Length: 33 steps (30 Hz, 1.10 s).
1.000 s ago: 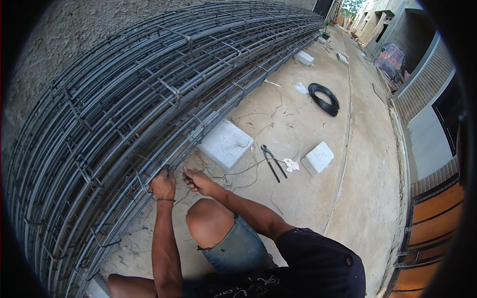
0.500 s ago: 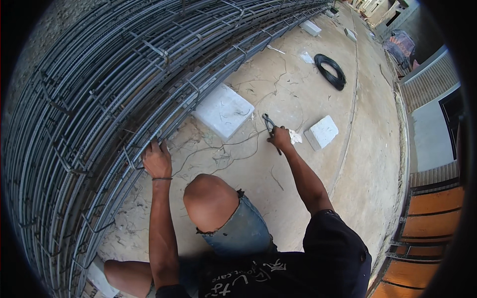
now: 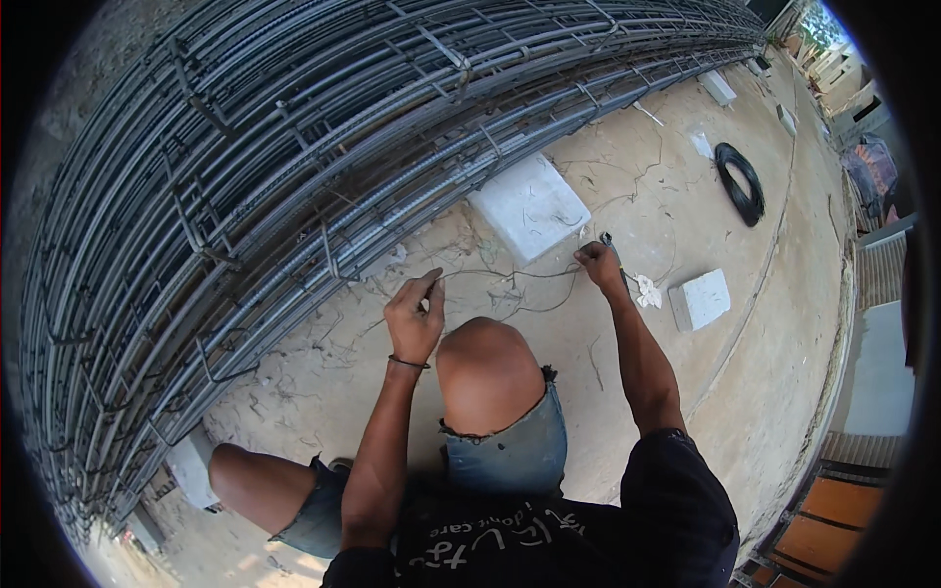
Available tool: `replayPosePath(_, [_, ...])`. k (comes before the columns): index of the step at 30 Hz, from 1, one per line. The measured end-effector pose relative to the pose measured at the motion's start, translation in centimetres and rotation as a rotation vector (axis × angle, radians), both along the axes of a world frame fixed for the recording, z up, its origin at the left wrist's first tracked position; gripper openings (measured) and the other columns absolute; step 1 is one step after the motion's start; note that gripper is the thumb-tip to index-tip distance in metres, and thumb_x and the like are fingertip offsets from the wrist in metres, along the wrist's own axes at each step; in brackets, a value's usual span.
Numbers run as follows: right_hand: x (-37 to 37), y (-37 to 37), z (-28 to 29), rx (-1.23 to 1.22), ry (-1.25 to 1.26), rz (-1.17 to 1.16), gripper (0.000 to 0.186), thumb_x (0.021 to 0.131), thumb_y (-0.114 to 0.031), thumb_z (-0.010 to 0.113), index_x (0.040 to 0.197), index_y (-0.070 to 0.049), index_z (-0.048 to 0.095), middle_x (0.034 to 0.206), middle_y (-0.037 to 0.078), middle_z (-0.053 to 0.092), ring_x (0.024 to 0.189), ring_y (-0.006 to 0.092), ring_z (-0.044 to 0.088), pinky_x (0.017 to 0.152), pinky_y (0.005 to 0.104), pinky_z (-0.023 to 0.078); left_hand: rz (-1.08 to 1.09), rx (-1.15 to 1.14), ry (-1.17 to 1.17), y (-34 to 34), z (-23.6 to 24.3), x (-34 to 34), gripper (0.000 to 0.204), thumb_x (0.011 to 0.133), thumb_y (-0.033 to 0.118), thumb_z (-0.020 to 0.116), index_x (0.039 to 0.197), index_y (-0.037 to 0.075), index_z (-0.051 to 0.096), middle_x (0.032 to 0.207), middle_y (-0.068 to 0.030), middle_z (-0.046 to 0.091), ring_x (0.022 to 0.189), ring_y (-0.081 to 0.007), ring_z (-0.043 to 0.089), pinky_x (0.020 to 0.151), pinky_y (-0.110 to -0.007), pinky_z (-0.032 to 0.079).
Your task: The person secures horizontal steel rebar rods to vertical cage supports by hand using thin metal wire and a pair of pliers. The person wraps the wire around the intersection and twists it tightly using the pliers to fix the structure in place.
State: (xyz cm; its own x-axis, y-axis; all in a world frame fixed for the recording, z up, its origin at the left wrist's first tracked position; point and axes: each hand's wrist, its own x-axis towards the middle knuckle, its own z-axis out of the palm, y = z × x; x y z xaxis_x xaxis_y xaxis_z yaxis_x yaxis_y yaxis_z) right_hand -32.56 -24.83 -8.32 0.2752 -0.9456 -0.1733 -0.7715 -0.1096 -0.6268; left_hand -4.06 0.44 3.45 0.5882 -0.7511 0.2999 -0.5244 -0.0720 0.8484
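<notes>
Pinching wire (image 3: 510, 274), apparently with left hand (image 3: 416, 318) and right hand (image 3: 599, 267) alike; wire between both, near block (image 3: 534, 208). Pliers (image 3: 606, 238) beside right hand, hold on them unclear. Could snag on loose scraps (image 3: 594, 361), or spring back from too light a pinch.

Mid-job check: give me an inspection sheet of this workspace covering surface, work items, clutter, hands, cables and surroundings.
Surface: concrete floor, littered with thin scraps.
Work items: stacked rebar cages; thin wire between left hand and right hand; pincers beside the right hand, partly hidden.
Clutter: crumpled white scrap and small white block right of the pincers; black wire coil farther off.
Hands: fingertips of both near the thin wire; grip cannot be told.
Cables: nothing seen.
Surroundings: rough wall behind the cages; orange slatted panel lower right.
</notes>
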Motion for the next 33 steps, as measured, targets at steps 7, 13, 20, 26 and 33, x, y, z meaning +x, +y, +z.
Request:
replayPosePath(7, [4.3, 9.1, 25.0, 0.316, -1.017, 0.261, 0.017, 0.095, -0.020, 0.053, 0.095, -0.004, 0.048, 0.055, 0.004, 0.050, 0.044, 0.0108, 0.048, 0.052, 0.0277, 0.052, -0.502, 0.003, 0.458, -1.7, 8.0, 0.3, 0.039, 0.084, 0.030, 0.068, 0.112, 0.004, 0.064, 0.107, -0.0132, 0.065, 0.096, -0.0194, 0.062, 0.083, -0.030, 0.050])
replayPosePath(13, [10.7, 14.4, 35.1, 0.365, -0.936, 0.600, 0.014, 0.090, -0.011, 0.060, 0.088, -0.001, 0.051, 0.060, 0.002, 0.052, 0.041, 0.0020, 0.038, 0.036, 0.0168, 0.027, -0.687, -0.339, 0.496, -2.1, 18.0, -4.4, 0.051, 0.086, 0.028, 0.067, 0.124, -0.003, 0.053, 0.112, -0.0151, 0.063, 0.097, -0.0154, 0.060, 0.083, -0.031, 0.051])
replayPosePath(20, [12.1, 15.7, 34.4, 0.384, -0.908, 0.600, 0.018, 0.086, -0.015, 0.067, 0.083, 0.000, 0.056, 0.066, 0.007, 0.061, 0.047, 0.0040, 0.046, 0.041, 0.0180, 0.031, -0.480, -0.464, 0.745, 1.2, 19.5, -4.0, 0.034, 0.091, 0.021, 0.061, 0.112, -0.005, 0.061, 0.099, -0.0115, 0.066, 0.086, -0.0087, 0.059, 0.072, -0.026, 0.051])
replayPosePath(26, [11.5, 17.3, 31.7, 0.398, -0.858, 0.707, 0.030, 0.089, -0.019, 0.063, 0.108, 0.004, 0.061, 0.058, 0.003, 0.056, 0.049, 0.0054, 0.046, 0.046, 0.0197, 0.032, -0.220, -0.565, 0.842, 2.4, 17.9, -3.2, 0.025, 0.092, 0.019, 0.059, 0.095, -0.005, 0.064, 0.085, -0.0154, 0.068, 0.078, -0.0201, 0.066, 0.073, -0.033, 0.055])
replayPosePath(33, [13.2, 16.7, 30.3, -0.164, -0.330, 0.678, 0.020, 0.091, -0.009, 0.059, 0.106, 0.001, 0.066, 0.060, 0.002, 0.054, 0.052, 0.0072, 0.048, 0.049, 0.0228, 0.040, -0.094, -0.533, 0.884, 0.1, 16.1, -1.3, 0.023, 0.092, 0.016, 0.057, 0.093, -0.006, 0.063, 0.079, -0.0156, 0.067, 0.074, -0.0210, 0.067, 0.069, -0.032, 0.057])
